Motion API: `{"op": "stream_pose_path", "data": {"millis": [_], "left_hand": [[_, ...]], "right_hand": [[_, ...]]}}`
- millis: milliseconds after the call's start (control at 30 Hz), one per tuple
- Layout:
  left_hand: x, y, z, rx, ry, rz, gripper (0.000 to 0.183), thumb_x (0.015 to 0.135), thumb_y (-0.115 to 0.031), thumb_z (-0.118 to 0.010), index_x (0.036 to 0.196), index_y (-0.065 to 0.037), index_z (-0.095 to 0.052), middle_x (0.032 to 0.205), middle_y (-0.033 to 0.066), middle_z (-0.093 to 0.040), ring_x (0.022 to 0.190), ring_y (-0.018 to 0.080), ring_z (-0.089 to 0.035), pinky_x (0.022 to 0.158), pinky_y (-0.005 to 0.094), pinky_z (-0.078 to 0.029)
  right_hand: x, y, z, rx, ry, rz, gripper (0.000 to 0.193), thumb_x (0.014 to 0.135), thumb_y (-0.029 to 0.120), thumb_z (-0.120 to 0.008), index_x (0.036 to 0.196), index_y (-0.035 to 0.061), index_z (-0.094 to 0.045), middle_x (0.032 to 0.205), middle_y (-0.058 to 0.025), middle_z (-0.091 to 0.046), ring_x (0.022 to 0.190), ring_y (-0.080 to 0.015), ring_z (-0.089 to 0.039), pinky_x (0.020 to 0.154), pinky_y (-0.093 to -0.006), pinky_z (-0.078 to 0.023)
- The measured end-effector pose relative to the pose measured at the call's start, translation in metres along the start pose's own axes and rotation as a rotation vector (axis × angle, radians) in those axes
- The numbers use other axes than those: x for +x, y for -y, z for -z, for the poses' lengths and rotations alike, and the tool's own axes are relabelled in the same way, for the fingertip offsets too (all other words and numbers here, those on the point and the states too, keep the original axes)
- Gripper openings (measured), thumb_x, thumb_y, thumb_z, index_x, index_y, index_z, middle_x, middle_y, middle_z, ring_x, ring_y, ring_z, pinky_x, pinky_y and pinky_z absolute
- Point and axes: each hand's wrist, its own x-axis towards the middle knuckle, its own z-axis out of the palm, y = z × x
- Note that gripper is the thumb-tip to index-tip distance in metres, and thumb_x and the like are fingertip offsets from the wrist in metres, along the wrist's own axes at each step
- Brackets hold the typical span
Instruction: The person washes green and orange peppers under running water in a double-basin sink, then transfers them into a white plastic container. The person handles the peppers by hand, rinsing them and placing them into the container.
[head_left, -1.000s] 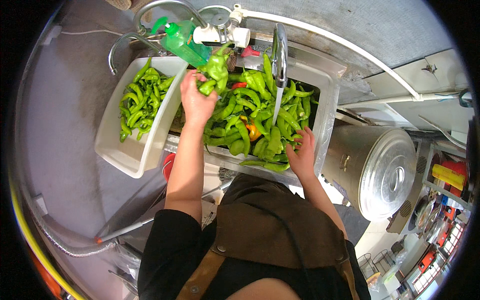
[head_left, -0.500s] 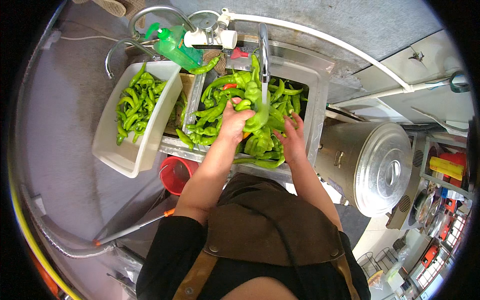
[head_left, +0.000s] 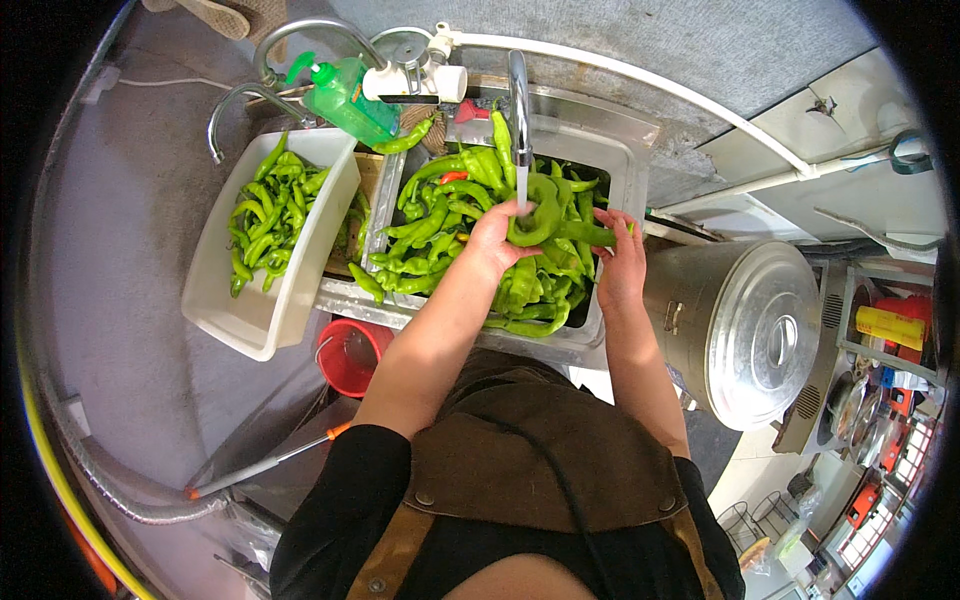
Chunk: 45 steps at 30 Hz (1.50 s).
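Note:
My left hand (head_left: 493, 240) is closed around green peppers (head_left: 540, 222) under the stream from the chrome faucet (head_left: 518, 120). At their right end my right hand (head_left: 622, 262) has its fingers curled at the tip of a long green pepper (head_left: 588, 234). Below both hands, a heap of green peppers (head_left: 425, 230) fills the metal sink (head_left: 622, 165), with one red pepper (head_left: 453, 178) among them. To the left stands a white plastic tub (head_left: 243, 315) that holds more green peppers (head_left: 270, 215).
Behind the sink stand a green soap pump bottle (head_left: 350, 98) and a second curved faucet (head_left: 228, 95). A red bucket (head_left: 352, 358) sits below the tub. On the right is a large lidded metal pot (head_left: 765, 335). A white pipe (head_left: 640, 80) crosses the wall.
Both hands have shifted to the right. The held peppers now lie more crosswise under the water, and my right hand has gone from spread fingers to curling at a pepper's tip.

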Motion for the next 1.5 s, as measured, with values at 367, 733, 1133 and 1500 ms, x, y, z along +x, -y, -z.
{"op": "stream_pose_path", "data": {"millis": [367, 733, 1133, 1500], "left_hand": [[-0.045, -0.036, 0.066, -0.330, -0.056, -0.209, 0.043, 0.073, -0.014, -0.058, 0.116, -0.009, -0.053, 0.116, 0.0123, -0.057, 0.113, 0.0354, -0.049, 0.098, 0.0610, -0.030], [-0.057, -0.002, 0.060, -0.050, 0.102, -0.305, 0.044, 0.071, -0.008, -0.063, 0.114, -0.008, -0.054, 0.108, 0.0099, -0.060, 0.098, 0.0258, -0.057, 0.088, 0.0438, -0.046], [-0.028, 0.013, -0.009, -0.108, -0.044, -0.082, 0.027, 0.074, -0.013, -0.059, 0.100, -0.009, -0.057, 0.106, 0.0117, -0.060, 0.099, 0.0309, -0.056, 0.092, 0.0588, -0.038], [-0.030, -0.029, 0.042, -0.073, -0.054, -0.356, 0.038, 0.066, 0.003, -0.060, 0.102, -0.007, -0.057, 0.097, 0.0085, -0.062, 0.086, 0.0262, -0.061, 0.074, 0.0436, -0.052]], "right_hand": [[0.041, -0.008, -0.100, -0.222, 0.330, -0.227, 0.033, 0.087, 0.034, -0.057, 0.108, 0.0092, -0.056, 0.110, -0.0042, -0.058, 0.107, -0.0163, -0.050, 0.082, -0.0323, -0.041], [-0.012, 0.001, -0.027, -0.139, 0.341, -0.206, 0.025, 0.091, 0.019, -0.052, 0.113, 0.0086, -0.056, 0.116, -0.0025, -0.056, 0.104, -0.0140, -0.051, 0.086, -0.0319, -0.043], [-0.044, 0.016, 0.013, -0.107, 0.221, -0.014, 0.054, 0.087, 0.009, -0.054, 0.136, 0.0079, -0.031, 0.129, -0.0077, -0.044, 0.110, -0.0181, -0.050, 0.085, -0.0289, -0.045], [-0.057, 0.008, 0.008, -0.187, 0.176, -0.024, 0.058, 0.080, 0.000, -0.054, 0.133, 0.0006, -0.032, 0.127, -0.0148, -0.041, 0.108, -0.0229, -0.049, 0.089, -0.0320, -0.042]]}}
